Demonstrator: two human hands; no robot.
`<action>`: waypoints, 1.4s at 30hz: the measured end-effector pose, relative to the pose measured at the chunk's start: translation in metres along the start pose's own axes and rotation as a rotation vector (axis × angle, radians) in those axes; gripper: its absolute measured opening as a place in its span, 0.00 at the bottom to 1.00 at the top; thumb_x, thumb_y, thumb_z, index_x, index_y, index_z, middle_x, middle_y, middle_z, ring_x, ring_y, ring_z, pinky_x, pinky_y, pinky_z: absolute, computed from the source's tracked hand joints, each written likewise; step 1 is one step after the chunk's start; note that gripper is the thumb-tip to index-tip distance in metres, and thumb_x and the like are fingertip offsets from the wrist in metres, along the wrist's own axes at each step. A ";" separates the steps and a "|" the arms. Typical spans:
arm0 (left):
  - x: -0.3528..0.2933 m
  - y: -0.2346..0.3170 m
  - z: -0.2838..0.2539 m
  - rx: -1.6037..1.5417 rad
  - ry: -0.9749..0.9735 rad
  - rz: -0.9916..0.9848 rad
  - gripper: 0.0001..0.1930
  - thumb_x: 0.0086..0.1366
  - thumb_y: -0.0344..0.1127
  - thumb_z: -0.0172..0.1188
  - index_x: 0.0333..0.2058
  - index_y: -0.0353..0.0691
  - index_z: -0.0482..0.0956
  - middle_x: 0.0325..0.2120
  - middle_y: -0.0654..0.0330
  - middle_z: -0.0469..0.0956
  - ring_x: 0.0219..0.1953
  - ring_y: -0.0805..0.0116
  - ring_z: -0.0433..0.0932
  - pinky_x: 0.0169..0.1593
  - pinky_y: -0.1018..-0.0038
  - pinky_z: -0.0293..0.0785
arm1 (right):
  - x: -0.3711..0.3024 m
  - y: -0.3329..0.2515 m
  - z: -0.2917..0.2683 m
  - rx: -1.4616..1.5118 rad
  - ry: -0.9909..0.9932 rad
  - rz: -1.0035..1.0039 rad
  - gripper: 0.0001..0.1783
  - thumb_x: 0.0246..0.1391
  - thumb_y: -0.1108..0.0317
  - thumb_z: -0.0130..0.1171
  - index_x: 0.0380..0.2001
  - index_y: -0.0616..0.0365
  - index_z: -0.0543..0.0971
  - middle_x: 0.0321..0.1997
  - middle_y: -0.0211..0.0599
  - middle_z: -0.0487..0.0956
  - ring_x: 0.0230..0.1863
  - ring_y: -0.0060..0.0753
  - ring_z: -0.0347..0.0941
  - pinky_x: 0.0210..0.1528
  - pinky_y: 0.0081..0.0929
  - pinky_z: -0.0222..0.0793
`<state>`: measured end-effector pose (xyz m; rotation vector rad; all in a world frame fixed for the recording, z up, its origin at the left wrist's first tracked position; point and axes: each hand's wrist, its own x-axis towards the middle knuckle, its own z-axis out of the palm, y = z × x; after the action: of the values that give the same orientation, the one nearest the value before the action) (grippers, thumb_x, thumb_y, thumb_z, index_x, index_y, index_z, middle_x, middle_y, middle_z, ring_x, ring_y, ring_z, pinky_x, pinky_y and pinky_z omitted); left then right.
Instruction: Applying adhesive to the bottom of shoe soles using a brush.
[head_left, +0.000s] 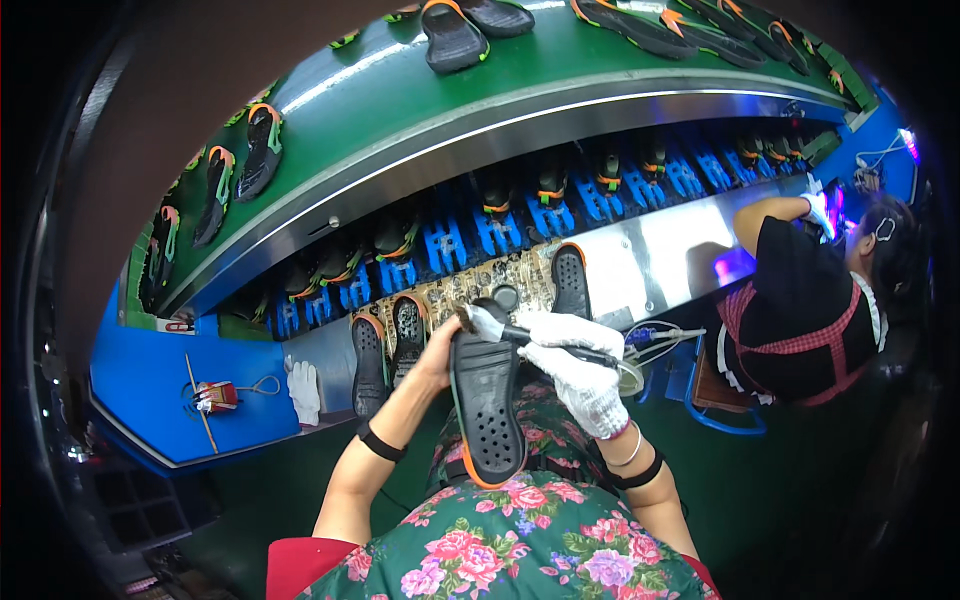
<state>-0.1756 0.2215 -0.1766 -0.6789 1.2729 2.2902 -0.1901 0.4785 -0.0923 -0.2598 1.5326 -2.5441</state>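
My bare left hand (pixel 438 358) grips a black shoe sole (pixel 492 405) with an orange-edged heel and a patch of holes, its toe end pointing away from me. In my right hand (pixel 578 372), which wears a white knit glove, is a brush (pixel 486 321) with a dark handle and pale metal band. The brush head is at the toe end of the sole; whether its bristles touch is hard to make out. Just beyond stands a small round dark container (pixel 506 297). Two black soles (pixel 369 362) lie to the left on the ledge, and another sole (pixel 571 282) lies to the right.
Blue racks (pixel 497 232) holding dark shoe parts run behind the stained work ledge (pixel 455 290). Above them, a green conveyor (pixel 400 110) carries several soles. A white glove (pixel 303 392) lies at left near a red box (pixel 217 396). A co-worker (pixel 810 300) sits at right, by white cables (pixel 665 335).
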 end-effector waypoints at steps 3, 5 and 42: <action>-0.026 -0.030 0.033 -0.203 -0.177 -0.115 0.47 0.69 0.74 0.43 0.69 0.35 0.62 0.63 0.46 0.72 0.63 0.53 0.74 0.68 0.55 0.68 | 0.000 0.006 -0.008 0.004 0.051 -0.018 0.08 0.51 0.86 0.64 0.36 0.72 0.84 0.47 0.54 0.84 0.44 0.39 0.84 0.47 0.34 0.84; -0.044 -0.041 0.045 -0.220 -0.341 -0.169 0.57 0.63 0.84 0.32 0.70 0.35 0.60 0.62 0.42 0.73 0.61 0.47 0.75 0.65 0.53 0.71 | 0.001 -0.002 -0.013 -0.137 0.040 -0.059 0.09 0.49 0.85 0.66 0.36 0.71 0.85 0.46 0.52 0.85 0.43 0.36 0.84 0.47 0.31 0.83; 0.002 -0.122 0.022 0.724 0.226 0.527 0.52 0.63 0.84 0.30 0.66 0.45 0.66 0.60 0.55 0.73 0.60 0.58 0.76 0.65 0.53 0.70 | -0.004 -0.017 0.012 -0.846 -0.310 -0.633 0.24 0.56 0.68 0.65 0.57 0.59 0.80 0.56 0.47 0.81 0.58 0.49 0.78 0.64 0.42 0.70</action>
<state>-0.1113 0.3001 -0.2472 -0.3646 2.4393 1.8853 -0.1846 0.4773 -0.0719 -1.3401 2.5740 -1.8416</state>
